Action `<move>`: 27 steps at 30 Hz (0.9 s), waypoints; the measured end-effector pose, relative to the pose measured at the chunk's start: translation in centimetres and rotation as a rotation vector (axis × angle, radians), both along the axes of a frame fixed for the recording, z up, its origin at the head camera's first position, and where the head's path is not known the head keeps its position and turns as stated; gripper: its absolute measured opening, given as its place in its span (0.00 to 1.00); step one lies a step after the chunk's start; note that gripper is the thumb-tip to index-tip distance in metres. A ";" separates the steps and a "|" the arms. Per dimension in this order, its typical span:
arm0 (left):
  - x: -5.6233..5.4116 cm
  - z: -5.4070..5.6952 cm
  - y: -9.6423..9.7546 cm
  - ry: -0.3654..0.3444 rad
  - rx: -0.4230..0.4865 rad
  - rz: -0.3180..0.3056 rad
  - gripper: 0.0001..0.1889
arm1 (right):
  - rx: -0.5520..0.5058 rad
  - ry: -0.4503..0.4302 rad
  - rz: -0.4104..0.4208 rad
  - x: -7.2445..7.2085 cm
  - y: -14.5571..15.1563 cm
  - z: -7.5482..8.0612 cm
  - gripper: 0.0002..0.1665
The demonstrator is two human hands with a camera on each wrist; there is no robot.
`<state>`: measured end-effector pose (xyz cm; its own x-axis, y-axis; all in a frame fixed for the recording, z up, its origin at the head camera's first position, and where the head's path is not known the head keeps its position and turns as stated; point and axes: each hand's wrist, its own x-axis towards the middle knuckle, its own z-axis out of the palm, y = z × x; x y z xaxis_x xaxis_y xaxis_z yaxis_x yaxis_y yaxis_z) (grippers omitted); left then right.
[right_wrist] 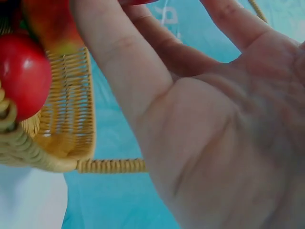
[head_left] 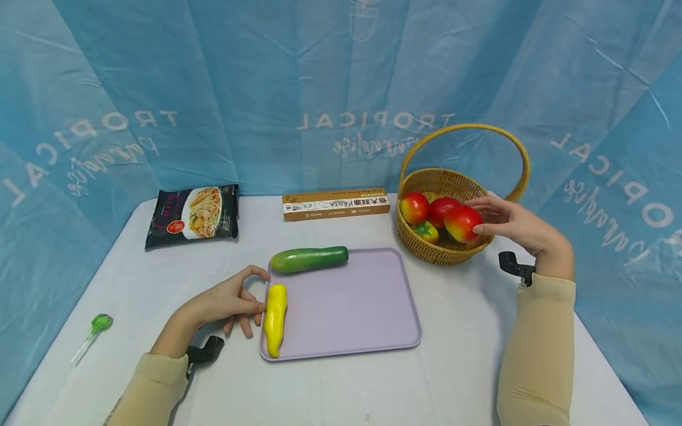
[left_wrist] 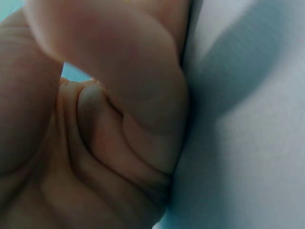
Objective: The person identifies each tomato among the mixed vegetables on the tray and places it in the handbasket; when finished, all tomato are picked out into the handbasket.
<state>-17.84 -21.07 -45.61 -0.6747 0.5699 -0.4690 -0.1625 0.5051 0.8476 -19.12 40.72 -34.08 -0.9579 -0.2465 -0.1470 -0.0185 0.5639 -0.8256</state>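
At the right, my right hand [head_left: 514, 225] pinches a red-and-yellow mango [head_left: 461, 223] between thumb and fingers, over the rim of a wicker basket [head_left: 434, 254]. More red fruits [head_left: 414, 207] and a yellow-green one [head_left: 426, 231] lie in that basket. My left hand [head_left: 226, 302] rests on the table at the left edge of a lilac tray [head_left: 346, 307], its fingers loosely bent and holding nothing visible. Close to its thumb, a yellow banana-like fruit [head_left: 275, 319] lies on the tray. A long green cucumber-like vegetable [head_left: 309, 259] lies along the tray's back edge.
A black noodle packet [head_left: 194, 216] lies at the back left, and a pasta box [head_left: 335, 204] stands at the back middle. A green lollipop [head_left: 101, 323] is on the far left of the white table. The basket's tall handle [head_left: 463, 126] arches above the fruits.
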 end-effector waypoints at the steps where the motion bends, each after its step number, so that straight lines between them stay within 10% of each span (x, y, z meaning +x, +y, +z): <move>1: 0.0 0.0 0.0 0.000 0.002 0.000 0.35 | 0.002 -0.009 0.003 0.0 0.1 -0.1 0.33; 27: 0.0 -0.1 -0.3 -0.002 0.006 -0.005 0.37 | 0.137 -0.095 0.047 -0.7 0.2 -0.9 0.34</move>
